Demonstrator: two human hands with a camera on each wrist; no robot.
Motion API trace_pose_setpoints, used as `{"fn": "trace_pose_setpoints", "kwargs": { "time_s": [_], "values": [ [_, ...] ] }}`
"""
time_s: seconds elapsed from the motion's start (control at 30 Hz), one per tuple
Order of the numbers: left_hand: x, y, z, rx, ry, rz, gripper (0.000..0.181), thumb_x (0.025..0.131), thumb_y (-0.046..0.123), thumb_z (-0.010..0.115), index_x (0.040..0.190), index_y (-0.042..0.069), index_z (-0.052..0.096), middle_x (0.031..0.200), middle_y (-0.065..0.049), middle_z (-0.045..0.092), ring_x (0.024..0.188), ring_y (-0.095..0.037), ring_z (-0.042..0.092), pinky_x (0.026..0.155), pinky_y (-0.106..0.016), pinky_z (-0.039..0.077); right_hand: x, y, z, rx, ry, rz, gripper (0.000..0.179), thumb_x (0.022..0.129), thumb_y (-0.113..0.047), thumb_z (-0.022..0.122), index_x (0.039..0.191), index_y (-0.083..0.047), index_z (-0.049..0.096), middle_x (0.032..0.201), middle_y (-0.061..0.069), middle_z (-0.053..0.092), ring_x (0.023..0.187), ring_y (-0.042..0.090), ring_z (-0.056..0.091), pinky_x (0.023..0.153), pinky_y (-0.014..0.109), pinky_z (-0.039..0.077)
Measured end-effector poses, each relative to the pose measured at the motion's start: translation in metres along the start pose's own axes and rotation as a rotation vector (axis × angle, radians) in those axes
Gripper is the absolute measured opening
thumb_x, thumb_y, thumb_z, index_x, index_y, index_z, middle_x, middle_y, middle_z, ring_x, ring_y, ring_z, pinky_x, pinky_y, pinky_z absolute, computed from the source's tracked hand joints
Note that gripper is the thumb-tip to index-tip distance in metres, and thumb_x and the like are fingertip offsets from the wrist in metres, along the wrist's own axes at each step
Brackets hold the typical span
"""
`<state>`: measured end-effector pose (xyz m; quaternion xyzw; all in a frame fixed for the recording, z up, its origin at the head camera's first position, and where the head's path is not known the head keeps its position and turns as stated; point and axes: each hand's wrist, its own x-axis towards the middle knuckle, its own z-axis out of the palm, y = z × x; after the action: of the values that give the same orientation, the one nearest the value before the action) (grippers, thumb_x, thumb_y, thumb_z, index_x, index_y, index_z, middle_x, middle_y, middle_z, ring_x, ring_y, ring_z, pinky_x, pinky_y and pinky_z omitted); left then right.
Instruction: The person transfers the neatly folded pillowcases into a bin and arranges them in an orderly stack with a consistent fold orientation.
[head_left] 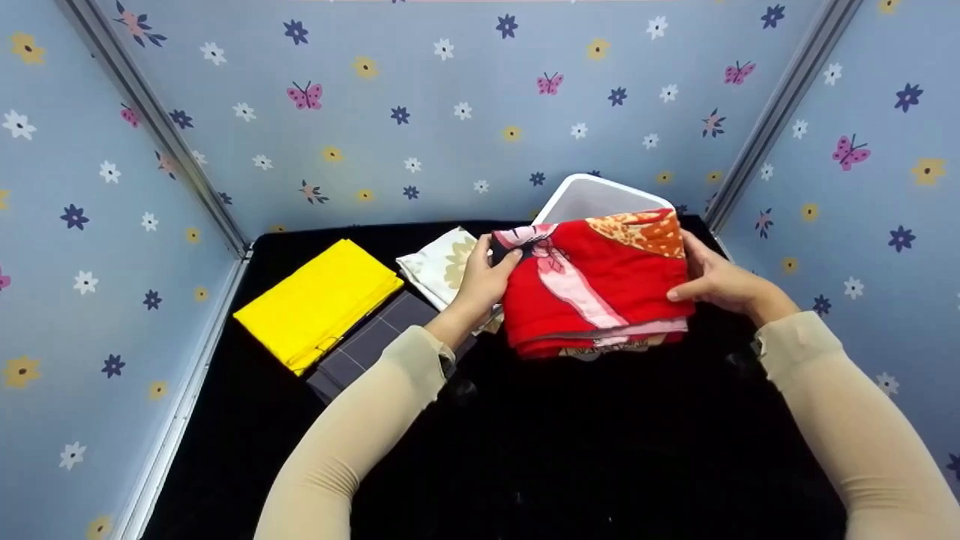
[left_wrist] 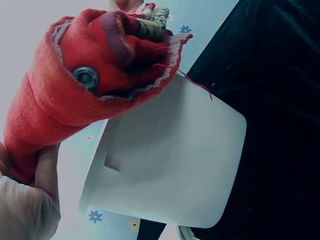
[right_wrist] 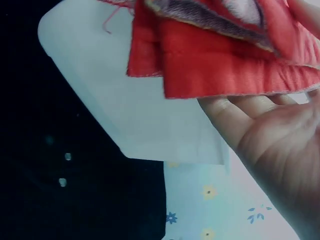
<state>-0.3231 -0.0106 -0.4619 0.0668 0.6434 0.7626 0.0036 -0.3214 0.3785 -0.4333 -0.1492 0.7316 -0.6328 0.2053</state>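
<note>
Both hands hold a folded red cloth printed with pink and orange shapes. In the head view, my left hand grips its left edge, thumb on the near face. On the opposite edge, my right hand has its thumb in front and its fingers behind the fabric. The left wrist view shows the folded layers end-on, with a round dark button-like disc and a loose thread at one corner. Behind the cloth stands a white plastic bin, its front mostly hidden in the head view.
Left of the hands, a yellow folded cloth, a dark checked cloth and a white floral cloth lie on the black table surface. Flower-patterned panels enclose the back and both sides.
</note>
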Motion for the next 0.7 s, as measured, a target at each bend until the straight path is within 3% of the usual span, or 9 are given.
{"fn": "trace_pose_setpoints", "kwargs": {
  "time_s": [0.1,0.27,0.5,0.7],
  "values": [
    [0.001,0.001,-0.002,-0.002,-0.001,-0.03,0.027,0.108,0.008,0.064,0.133,0.005,0.057,0.113,-0.011,0.07,0.089,-0.014,0.068,0.075,-0.026,0.06,0.001,0.005,0.001,0.037,0.014,-0.015,0.118,0.086,0.023,0.07,0.174,-0.024,0.006,0.16,0.006,0.04,0.131,0.015,0.062,0.099,0.035,0.065],
    [0.001,0.005,-0.008,0.049,-0.025,-0.073,0.029,0.108,0.014,0.067,0.135,0.007,0.058,0.098,-0.009,0.073,0.079,-0.015,0.07,0.065,-0.027,0.061,0.003,0.007,0.003,0.125,0.054,-0.078,0.107,0.088,0.027,0.065,0.17,-0.026,0.019,0.144,0.004,0.061,0.121,0.019,0.071,0.091,0.037,0.068],
    [-0.001,0.016,-0.02,0.177,-0.11,-0.174,0.043,0.104,0.023,0.074,0.142,0.011,0.058,0.116,-0.018,0.074,0.079,-0.022,0.074,0.05,-0.033,0.064,0.006,-0.002,0.011,0.146,0.179,-0.075,0.083,0.09,0.024,0.065,0.155,-0.019,0.038,0.119,0.002,0.076,0.1,0.018,0.078,0.08,0.033,0.07],
    [0.0,0.024,-0.024,0.11,-0.102,-0.235,0.04,0.099,0.014,0.075,0.136,0.005,0.062,0.104,-0.014,0.074,0.07,-0.021,0.074,0.048,-0.031,0.063,0.008,-0.019,0.014,0.129,0.277,-0.018,0.061,0.09,0.02,0.068,0.137,-0.012,0.047,0.105,-0.001,0.08,0.087,0.016,0.079,0.071,0.03,0.069]
  ]
}}
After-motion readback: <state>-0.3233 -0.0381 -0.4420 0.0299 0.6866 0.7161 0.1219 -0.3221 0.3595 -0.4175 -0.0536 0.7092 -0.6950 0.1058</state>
